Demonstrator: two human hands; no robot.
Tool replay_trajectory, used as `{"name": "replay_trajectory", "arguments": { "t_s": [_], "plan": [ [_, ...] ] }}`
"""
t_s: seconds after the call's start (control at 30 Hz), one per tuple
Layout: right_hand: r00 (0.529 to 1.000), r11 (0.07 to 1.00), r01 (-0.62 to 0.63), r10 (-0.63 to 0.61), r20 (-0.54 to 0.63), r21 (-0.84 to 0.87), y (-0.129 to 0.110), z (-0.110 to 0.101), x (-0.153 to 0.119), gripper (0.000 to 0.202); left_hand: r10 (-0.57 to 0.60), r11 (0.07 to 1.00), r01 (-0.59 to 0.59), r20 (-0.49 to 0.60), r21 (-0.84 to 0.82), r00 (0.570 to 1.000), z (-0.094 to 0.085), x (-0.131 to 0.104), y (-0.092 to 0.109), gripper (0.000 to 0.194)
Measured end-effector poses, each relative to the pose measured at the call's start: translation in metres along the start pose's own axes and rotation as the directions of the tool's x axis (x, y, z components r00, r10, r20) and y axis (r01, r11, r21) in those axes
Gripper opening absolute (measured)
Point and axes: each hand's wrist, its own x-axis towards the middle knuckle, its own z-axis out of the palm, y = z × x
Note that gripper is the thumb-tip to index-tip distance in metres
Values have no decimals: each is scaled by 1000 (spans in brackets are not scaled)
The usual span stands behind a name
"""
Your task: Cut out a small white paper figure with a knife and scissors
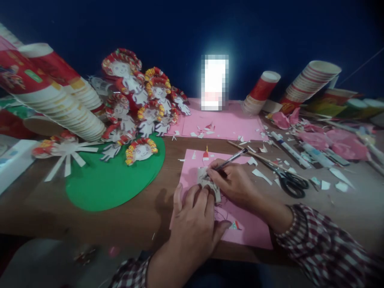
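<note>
My right hand (237, 180) grips a slim dark pen (231, 159), its lower end at a small pale piece of paper (205, 175). My left hand (195, 220) rests palm down with fingers apart, the fingertips pressing the lower part of that piece. Under both hands lies a pink sheet (252, 229) with some thin dark drawn lines. A small red and white scrap (205, 156) sits near its top edge, and a coloured scrap (235, 225) near my left thumb. Where the pen tip meets the paper is partly hidden by my fingers.
Black-handled scissors (291, 184) and a marker (291, 150) lie on the right among paper scraps. Leaning stacks of paper cups (69, 104) stand left and at the back right (312, 86). Several paper figures with red-yellow rims (159, 90) stand behind a green sheet (111, 186).
</note>
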Motion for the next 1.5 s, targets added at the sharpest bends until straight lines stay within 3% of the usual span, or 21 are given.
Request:
{"name": "replay_trajectory", "arguments": {
  "t_s": [1.07, 1.5],
  "plan": [
    [999, 999, -9, 10, 36, -34, -1, -1, 0, 23, 14, 1000, -14, 2, 3, 1000, 1, 0, -1, 53],
    [1000, 1000, -8, 8, -15, -12, -2, 0, 1, 21, 0, 1000, 0, -6, -16, 1000, 0, -1, 0, 53]
  ]
}}
